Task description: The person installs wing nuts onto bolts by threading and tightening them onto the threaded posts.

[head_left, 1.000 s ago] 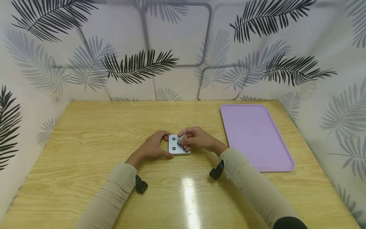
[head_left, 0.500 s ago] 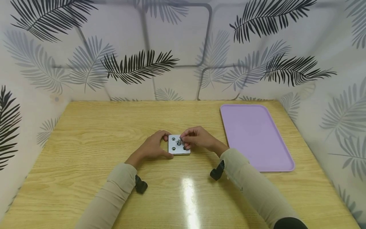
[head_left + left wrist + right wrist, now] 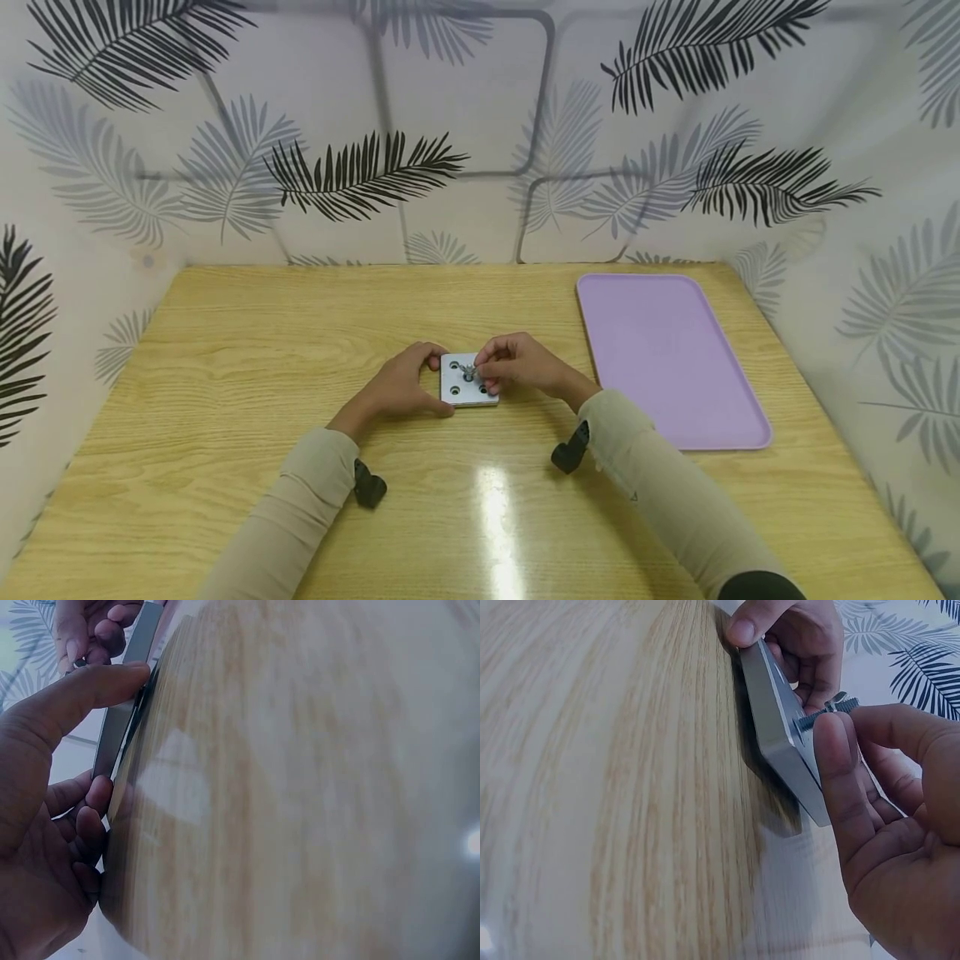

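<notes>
**At centre frame, a metal plate (image 3: 469,394) is gripped and a wing nut (image 3: 835,702) pinched**

Nearest, along the bottom of the frame, beige sleeves (image 3: 277,508) are seen angled inward, a black device (image 3: 370,485) worn at each wrist. By the left hand (image 3: 401,385), the plate's left side is held in a wide grip, thumb on the near edge, fingers bent at the far corner. By the right hand (image 3: 521,365), the nut is held between curled thumb and forefinger, their tips almost closed together. The nut is carried on a threaded bolt (image 3: 808,721) standing out from the plate's middle; the near right corner is left exposed.

Toward the left, a broad stretch of wooden table (image 3: 247,333) is bounded by a slanting edge. At right, the rim of a lilac tray (image 3: 667,358) is seen just beside the right wrist. Beyond the far table edge, leaf-printed cloth (image 3: 450,100) is spread across the top.
</notes>
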{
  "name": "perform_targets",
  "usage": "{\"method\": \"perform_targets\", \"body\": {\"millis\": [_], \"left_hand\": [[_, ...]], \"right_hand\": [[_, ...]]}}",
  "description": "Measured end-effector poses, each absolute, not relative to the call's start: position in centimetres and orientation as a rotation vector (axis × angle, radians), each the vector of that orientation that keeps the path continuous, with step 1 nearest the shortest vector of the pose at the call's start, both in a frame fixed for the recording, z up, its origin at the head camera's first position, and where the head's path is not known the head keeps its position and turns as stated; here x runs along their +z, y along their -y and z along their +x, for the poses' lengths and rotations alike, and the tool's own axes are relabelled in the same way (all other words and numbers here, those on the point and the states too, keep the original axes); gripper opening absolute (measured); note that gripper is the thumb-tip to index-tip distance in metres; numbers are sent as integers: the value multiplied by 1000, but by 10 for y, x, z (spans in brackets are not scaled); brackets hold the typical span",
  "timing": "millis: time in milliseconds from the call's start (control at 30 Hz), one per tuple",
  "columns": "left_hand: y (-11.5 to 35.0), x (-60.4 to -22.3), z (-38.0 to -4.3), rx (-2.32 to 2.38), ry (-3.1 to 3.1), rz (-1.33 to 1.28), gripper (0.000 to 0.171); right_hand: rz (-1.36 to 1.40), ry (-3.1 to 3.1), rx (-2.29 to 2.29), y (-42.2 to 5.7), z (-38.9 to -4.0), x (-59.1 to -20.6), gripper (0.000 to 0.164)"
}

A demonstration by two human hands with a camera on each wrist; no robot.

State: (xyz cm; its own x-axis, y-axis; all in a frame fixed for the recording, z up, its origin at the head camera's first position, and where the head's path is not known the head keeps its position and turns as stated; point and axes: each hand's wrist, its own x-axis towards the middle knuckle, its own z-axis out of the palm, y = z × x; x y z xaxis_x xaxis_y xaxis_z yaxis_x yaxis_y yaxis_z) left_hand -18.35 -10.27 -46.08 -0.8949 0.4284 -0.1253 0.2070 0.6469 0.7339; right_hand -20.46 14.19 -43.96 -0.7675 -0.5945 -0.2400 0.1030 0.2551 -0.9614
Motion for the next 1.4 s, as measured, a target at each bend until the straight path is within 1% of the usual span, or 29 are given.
{"method": "perform_targets", "body": {"millis": [100,267,367,633,1033,1400], "left_hand": [[103,-461,-184,1093,-2581,508,77],[103,-460,-184,1084,-2583,508,75],[104,-461,-183,1086,-2578,511,75],[104,-461,-184,1088,-2579,529,76],[102,-460,-183,1081,-2592,519,77],[103,-461,-183,1099,-2586,510,78]], "right_hand": [[-462,-1935,-1560,-141,-205,-440,23],[-488,-1928,-1543,-139,-205,-439,34],[-514,-1930,-1522,-138,-205,-438,38],[-548,-1949,-1493,-138,-206,-438,35],[-435,-2027,-1516,-137,-207,-437,23],[-418,-1997,-1556,-138,-207,-436,20]]}}
